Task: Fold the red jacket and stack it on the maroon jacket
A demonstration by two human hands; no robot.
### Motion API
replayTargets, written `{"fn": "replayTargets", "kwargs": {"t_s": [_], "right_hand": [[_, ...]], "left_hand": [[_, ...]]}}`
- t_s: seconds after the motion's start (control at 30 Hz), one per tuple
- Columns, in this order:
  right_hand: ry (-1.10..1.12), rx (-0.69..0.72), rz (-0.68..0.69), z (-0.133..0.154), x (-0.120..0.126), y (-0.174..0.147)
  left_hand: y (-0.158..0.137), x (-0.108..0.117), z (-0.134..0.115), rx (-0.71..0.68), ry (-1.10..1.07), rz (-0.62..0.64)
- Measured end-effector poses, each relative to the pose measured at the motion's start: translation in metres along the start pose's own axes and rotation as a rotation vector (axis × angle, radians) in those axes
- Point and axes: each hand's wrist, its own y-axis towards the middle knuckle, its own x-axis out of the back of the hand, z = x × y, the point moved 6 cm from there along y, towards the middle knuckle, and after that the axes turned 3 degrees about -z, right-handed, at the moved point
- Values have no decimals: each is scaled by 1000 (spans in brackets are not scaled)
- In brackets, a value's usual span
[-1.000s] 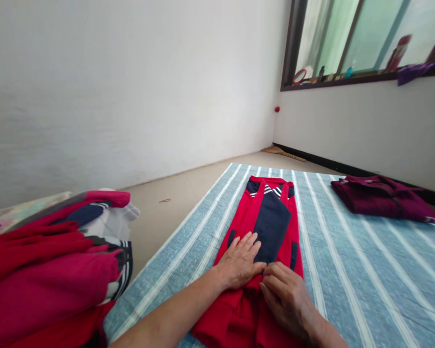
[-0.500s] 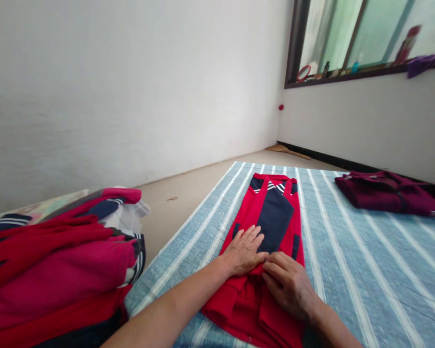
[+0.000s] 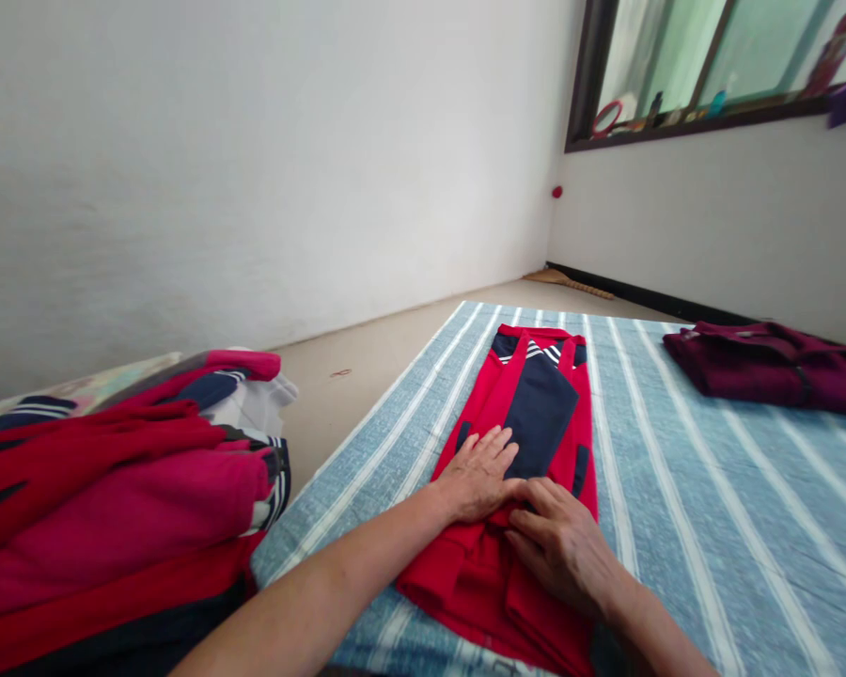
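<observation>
A red and navy jacket [image 3: 541, 414] with white-striped shoulders lies front down or folded over, I cannot tell which, in a long narrow shape on a blue-and-white striped sheet [image 3: 659, 470]. My left hand [image 3: 474, 480] rests flat across its middle, fingers spread over red and navy cloth. Right beside it, my right hand [image 3: 565, 543] has curled fingers closed on red fabric near the jacket's lower middle; the fingertips are partly hidden. Thumb and fingers of the two hands meet there. Below them the red cloth bunches into loose folds.
To the left rises a pile of red, pink and navy clothes [image 3: 133, 508]. A folded maroon garment [image 3: 768, 367] lies at the right on the sheet. Beyond are the floor [image 3: 367, 353], a white wall [image 3: 268, 169] and a window sill with small items.
The camera view has shifted slightly, so everything sits a little higher and further right. My right hand's fingers have moved slightly up against my left thumb. The left hand stays flat.
</observation>
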Motion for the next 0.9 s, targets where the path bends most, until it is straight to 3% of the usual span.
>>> {"fn": "replayTargets", "kwargs": {"t_s": [0.53,0.73,0.9], "right_hand": [[48,-36,-4,-2,2,0],[54,-37,0,-3,0,-2],[25,-33,-4,-4,0,-4]], "left_hand": [[1,0,0,23,-106,-1],[1,4,0,5,-158,-95],[-5,25,5,-34,-224,-185]]}}
